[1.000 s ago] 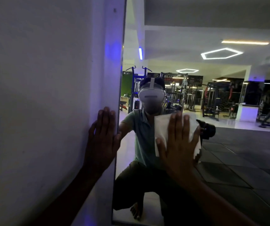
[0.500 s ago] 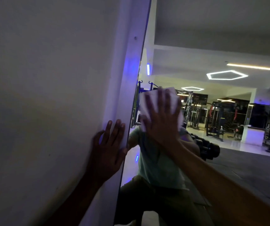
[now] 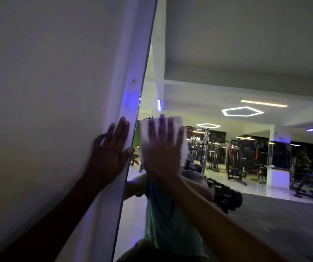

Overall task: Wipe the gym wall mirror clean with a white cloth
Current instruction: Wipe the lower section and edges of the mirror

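The right hand point(image 3: 163, 154) is pressing the white cloth point(image 3: 178, 129) flat on the mirror point(image 3: 227, 186), fingers wide and straight. The cloth is lying under the palm, near the mirror's left edge. The left hand point(image 3: 110, 156) is leaning, fingers wide, on the wall point(image 3: 48, 91) beside it.

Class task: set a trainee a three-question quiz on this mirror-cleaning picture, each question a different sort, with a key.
1. True or false: the left hand rests flat on the wall beside the mirror.
2. Which of the hands presses the cloth to the glass? A left, B right.
3. Fill in: the right hand works near the mirror's ____ edge.

Key: 1 true; 2 B; 3 left.
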